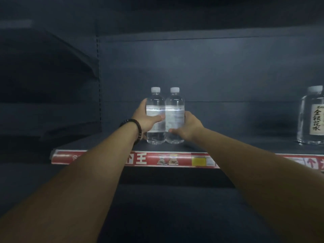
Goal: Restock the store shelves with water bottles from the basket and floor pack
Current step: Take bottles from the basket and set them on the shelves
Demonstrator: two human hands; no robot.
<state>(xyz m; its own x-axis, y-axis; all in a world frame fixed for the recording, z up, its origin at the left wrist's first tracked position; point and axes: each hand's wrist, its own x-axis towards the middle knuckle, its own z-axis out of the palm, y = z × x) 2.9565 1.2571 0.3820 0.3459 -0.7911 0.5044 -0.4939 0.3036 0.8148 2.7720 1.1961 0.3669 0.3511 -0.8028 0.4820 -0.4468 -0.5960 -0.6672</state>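
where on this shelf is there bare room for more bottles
Bare shelf runs from the right bottle across to the large labelled bottle at the far right. A narrower bare patch lies between the left bottle and the shelf's left end. Crowded only at the pair, gripped by the left hand and right hand.

bare shelf (236,142) between bottles (165,116), jug (311,118)

Big bottle (311,118) "金银花水", shelf strip (175,160) "王"
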